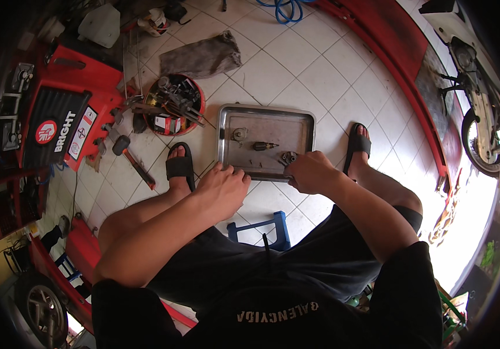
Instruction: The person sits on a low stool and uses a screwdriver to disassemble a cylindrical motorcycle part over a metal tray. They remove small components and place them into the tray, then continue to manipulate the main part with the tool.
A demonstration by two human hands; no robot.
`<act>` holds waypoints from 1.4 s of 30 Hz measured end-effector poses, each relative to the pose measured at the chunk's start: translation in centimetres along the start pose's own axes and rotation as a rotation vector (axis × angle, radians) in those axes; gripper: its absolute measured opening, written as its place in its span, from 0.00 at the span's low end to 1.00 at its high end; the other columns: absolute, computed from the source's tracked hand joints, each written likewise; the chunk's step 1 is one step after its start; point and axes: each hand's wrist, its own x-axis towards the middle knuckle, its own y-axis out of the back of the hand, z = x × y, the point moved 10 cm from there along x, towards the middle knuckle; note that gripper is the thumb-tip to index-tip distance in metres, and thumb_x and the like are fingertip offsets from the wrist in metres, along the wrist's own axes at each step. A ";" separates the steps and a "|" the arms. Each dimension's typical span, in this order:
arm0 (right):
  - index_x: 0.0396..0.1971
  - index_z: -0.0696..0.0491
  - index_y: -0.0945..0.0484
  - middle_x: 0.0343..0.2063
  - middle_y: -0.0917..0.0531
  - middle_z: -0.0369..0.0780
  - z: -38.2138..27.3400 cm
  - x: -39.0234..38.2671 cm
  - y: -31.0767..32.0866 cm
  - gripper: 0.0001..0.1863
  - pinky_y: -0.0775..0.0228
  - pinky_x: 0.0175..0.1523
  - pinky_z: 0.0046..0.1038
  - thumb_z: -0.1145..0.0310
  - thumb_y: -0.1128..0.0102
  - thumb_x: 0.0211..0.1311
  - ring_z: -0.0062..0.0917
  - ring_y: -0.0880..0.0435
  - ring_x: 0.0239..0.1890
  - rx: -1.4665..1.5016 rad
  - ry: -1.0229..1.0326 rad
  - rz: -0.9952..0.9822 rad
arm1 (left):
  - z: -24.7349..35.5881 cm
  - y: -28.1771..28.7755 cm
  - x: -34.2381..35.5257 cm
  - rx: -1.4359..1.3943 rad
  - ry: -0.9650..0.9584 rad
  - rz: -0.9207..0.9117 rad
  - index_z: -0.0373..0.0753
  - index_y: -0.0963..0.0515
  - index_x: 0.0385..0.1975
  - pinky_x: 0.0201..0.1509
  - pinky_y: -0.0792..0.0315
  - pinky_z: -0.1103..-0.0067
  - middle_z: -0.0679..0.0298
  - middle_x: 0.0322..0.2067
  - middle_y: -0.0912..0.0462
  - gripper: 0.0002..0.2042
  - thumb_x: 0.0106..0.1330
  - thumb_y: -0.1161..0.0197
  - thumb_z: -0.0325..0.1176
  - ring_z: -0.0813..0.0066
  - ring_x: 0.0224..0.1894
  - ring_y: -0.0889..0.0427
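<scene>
A rectangular metal tray (222, 134) lies on the tiles between my sandaled feet. My left hand (226, 189) has its fingers curled on the near-left rim. My right hand (314, 171) grips the near-right part of the tray, its fingertips beside a small cluster of metal parts (289, 157), partly hidden by them. Inside the tray, a round metal housing (239, 134) sits at the left, a dark cylindrical component (264, 145) with a shaft lies in the middle, and small pieces (260, 163) are toward the front.
Left are a bucket of tools (177, 102), a mallet (133, 160) and a red tool cabinet (58, 122). A cloth (200, 53) and blue hose (279, 11) lie beyond the tray. A blue stool (279, 227) is below me. A motorbike (477, 139) stands far right.
</scene>
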 end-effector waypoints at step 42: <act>0.47 0.45 0.15 0.34 0.12 0.42 -0.6 -0.2 0.4 0.14 0.20 0.48 0.40 0.56 0.34 0.65 0.39 0.11 0.43 -0.029 0.029 -0.006 | 0.6 0.5 0.1 0.018 -0.054 0.105 0.34 0.21 0.54 0.64 0.30 0.64 0.56 0.48 0.16 0.20 0.63 0.36 0.33 0.60 0.55 0.18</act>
